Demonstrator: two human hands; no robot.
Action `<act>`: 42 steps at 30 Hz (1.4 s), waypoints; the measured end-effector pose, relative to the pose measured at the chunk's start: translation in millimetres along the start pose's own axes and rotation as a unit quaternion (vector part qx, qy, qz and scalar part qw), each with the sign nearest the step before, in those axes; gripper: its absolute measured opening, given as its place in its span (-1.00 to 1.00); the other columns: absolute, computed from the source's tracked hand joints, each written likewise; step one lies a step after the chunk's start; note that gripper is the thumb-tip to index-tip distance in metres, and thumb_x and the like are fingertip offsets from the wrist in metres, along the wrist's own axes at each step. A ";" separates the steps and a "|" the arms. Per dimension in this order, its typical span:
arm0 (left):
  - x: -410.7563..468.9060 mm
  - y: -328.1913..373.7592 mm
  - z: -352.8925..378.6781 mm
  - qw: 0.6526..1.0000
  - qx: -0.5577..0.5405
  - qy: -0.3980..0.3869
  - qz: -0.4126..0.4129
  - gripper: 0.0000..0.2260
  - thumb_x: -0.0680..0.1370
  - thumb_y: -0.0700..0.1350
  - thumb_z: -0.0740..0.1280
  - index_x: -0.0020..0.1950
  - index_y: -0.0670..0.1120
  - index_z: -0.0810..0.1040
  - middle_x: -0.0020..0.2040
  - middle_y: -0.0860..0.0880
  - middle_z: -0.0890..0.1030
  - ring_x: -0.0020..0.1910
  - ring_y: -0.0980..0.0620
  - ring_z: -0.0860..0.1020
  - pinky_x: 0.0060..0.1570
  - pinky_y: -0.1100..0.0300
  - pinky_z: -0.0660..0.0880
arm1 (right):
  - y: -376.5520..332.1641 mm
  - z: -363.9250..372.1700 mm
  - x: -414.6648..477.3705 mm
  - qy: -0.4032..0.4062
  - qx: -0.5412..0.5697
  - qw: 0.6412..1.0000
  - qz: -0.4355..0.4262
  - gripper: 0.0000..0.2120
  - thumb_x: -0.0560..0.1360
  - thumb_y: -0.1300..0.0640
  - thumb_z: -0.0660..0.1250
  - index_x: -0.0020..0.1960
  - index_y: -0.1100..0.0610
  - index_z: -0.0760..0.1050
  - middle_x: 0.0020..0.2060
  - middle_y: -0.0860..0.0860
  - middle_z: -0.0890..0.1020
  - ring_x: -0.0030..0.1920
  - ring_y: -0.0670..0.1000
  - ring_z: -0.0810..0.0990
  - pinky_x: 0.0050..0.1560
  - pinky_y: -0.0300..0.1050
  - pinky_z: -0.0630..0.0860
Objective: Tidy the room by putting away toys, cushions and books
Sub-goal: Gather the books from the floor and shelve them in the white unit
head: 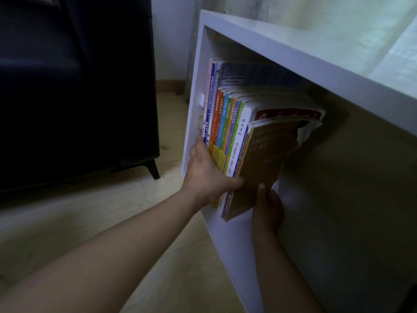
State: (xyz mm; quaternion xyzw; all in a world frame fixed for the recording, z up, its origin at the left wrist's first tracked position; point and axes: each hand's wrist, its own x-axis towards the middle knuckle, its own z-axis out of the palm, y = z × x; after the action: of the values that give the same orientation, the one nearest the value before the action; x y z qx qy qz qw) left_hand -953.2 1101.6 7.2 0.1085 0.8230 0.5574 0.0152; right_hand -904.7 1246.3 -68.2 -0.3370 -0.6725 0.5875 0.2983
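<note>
Scene: A person is reaching both bare arms into a white shelf unit (293, 53) that is standing on a pale wooden floor (158, 222).
Books: A row of books (225, 132) with orange, blue, green and white spines is standing upright at the left end of the open compartment, the first one lying against the unit's left wall.
Task item: A brown book (266, 159) is sitting at the right end of that row, leaning against a red-and-white book (286, 114) behind it, its lower corner jutting out past the shelf's front edge.
Left hand: The left hand (205, 175) is lying spread across the lower spines, fingers straight and reaching toward the left wall, thumb pressing on the brown book's spine.
Right hand: The right hand (267, 211) is gripping the brown book from below, thumb lying on its cover and fingers curling behind it.
Surroundings: A dark sofa (79, 86) on short legs is standing to the left, and a pale curtain (338, 16) is hanging behind the unit.
</note>
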 end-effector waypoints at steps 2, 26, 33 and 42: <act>2.1 -3.6 1.4 1.000 -0.005 -0.001 0.007 0.03 0.13 0.10 0.61 0.43 0.15 0.05 0.29 0.05 0.34 0.25 0.06 0.41 0.19 -0.04 0.51 | -2.4 3.5 5.7 0.000 0.000 1.000 0.000 -0.64 0.61 0.06 0.22 0.29 0.28 0.48 0.18 0.21 0.56 0.00 0.02 0.47 0.03 -0.17 0.36; -16.3 -11.2 -7.2 0.999 0.022 -0.028 -0.028 0.01 0.12 0.21 0.60 0.42 0.08 0.13 0.34 0.06 0.35 0.33 0.04 0.36 0.26 0.12 0.39 | 9.4 2.7 -12.2 -0.015 0.040 0.999 0.017 -0.63 0.58 0.22 0.28 0.34 0.35 0.42 0.28 0.23 0.52 0.28 0.15 0.49 0.18 -0.13 0.42; -31.4 -15.8 -23.7 0.993 0.089 -0.046 -0.063 0.00 0.28 0.13 0.57 0.54 -0.01 0.05 0.50 -0.02 0.22 0.43 -0.02 0.29 0.26 0.12 0.35 | 1.5 -2.4 -44.3 -0.035 0.053 0.998 0.016 -0.65 0.57 0.26 0.28 0.34 0.33 0.44 0.26 0.18 0.54 0.26 0.09 0.51 -0.09 -0.46 0.45; -57.1 -10.0 -53.8 0.991 0.085 -0.056 -0.088 -0.28 0.40 0.02 0.50 0.47 -0.04 0.26 0.29 0.03 0.46 0.09 0.10 0.46 -0.02 0.23 0.43 | -31.6 -24.4 -95.1 -0.156 0.039 0.986 -0.052 -0.84 0.53 0.25 0.33 0.08 0.09 0.58 -0.04 -0.10 0.67 -0.04 -0.22 0.62 -0.13 -0.45 0.49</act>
State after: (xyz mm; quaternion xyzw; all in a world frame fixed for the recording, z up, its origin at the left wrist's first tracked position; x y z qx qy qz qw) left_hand -907.0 1037.7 12.8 0.0680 0.8716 0.4748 0.1011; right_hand -831.8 1181.6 -34.1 -0.1944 -0.7040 0.6422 0.2327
